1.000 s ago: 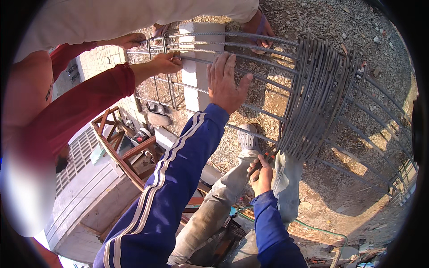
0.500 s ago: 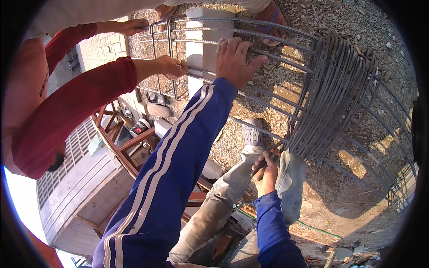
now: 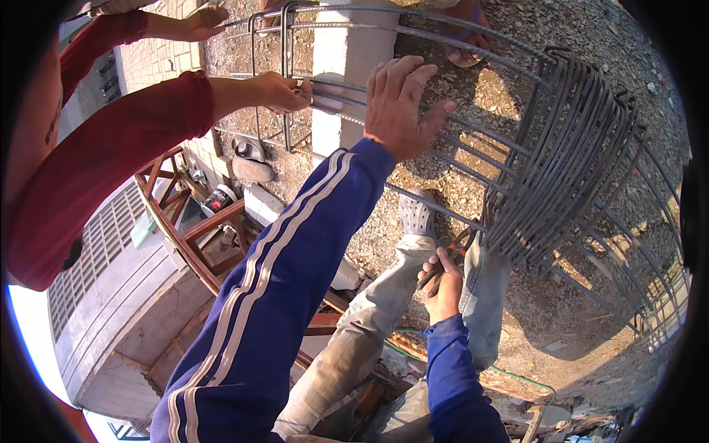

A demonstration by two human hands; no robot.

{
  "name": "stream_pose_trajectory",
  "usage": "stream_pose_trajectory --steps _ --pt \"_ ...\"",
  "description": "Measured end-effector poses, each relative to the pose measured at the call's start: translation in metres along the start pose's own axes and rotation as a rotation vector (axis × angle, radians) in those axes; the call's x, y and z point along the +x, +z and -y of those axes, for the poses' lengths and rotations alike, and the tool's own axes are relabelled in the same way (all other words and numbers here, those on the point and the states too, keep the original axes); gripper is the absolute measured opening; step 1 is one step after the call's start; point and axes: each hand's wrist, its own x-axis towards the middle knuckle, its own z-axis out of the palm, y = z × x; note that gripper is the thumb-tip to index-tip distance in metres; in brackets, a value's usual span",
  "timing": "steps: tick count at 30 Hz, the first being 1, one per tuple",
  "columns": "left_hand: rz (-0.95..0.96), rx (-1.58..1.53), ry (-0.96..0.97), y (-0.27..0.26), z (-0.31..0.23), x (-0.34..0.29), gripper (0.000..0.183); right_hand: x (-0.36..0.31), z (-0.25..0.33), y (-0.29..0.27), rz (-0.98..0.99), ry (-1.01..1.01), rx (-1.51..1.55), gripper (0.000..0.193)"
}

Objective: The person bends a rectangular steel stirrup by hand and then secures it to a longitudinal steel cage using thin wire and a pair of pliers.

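Observation:
Across the ground lies a rebar cage of long ribbed bars (image 3: 473, 172), with a dense bunch of dark steel stirrups (image 3: 565, 159) gathered around them at the right. My left hand (image 3: 402, 103), fingers spread, is over the long bars left of the bunch; whether the palm presses on them is hidden. Low by the bunch's near end, my right hand (image 3: 443, 284) is closed on the dark handles of a pair of pincers (image 3: 468, 240) with reddish parts. The pincers' jaws are close to the lowest long bar and stirrups, contact unclear.
A co-worker's hand (image 3: 281, 94) in a maroon sleeve grips the bars at left, near two separate stirrups (image 3: 286, 74). Under the cage stands a pale concrete block (image 3: 336, 52). Another person's foot (image 3: 467, 37) is beyond it. My grey clog (image 3: 416, 215) is below; a reddish frame (image 3: 210, 221) stands left.
The cage and stirrup bunch sit slightly farther right in view, and my left hand has shifted a little right and down. My right hand keeps its hold on the pincers.

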Motion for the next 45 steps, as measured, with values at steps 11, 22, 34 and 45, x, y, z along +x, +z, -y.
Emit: stream_pose_trajectory --steps 11,22,34,45 --pt "0.064 0.049 -0.071 0.018 0.009 0.057 0.049 0.005 -0.004 -0.007 0.027 -0.011 0.041 0.023" --pt "0.267 0.048 -0.087 0.014 0.005 0.023 0.051 -0.001 0.002 0.005 -0.014 -0.021 0.023 0.017" --pt "0.403 -0.151 -0.435 -0.023 -0.132 -0.064 0.066 -0.029 0.007 -0.001 0.005 0.089 -0.145 0.012" --pt "0.864 -0.356 -0.894 -0.243 -0.186 -0.191 0.055 -0.236 0.043 -0.071 0.158 -0.006 -0.796 0.012"
